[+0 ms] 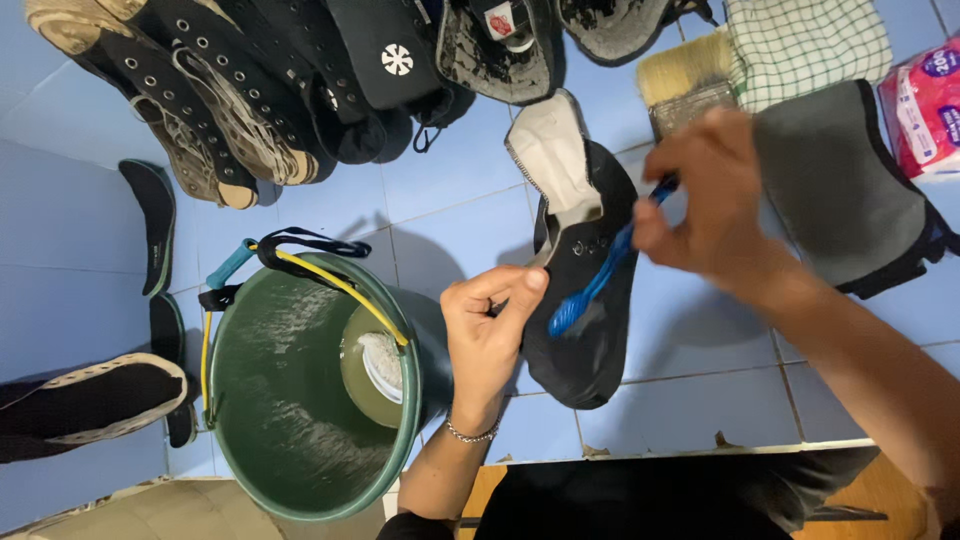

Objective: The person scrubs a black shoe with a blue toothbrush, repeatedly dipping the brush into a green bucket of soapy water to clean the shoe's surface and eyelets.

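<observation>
My left hand (490, 335) grips the edge of a black insole-like shoe piece (590, 300) with a white lining at its far end, holding it above the blue tiled floor. My right hand (705, 195) holds a blue toothbrush (600, 275), whose bristle end rests on the black piece's surface. The right hand looks blurred. A bracelet circles my left wrist.
A green bucket (250, 400) holding soapy water and a small scoop stands at left, with a yellow-black strap over its rim. Black sneakers (250, 80) lie along the top. A paintbrush (690, 80), checked cloth (805, 45), grey insole (850, 190) and pink packet (925, 105) lie at right.
</observation>
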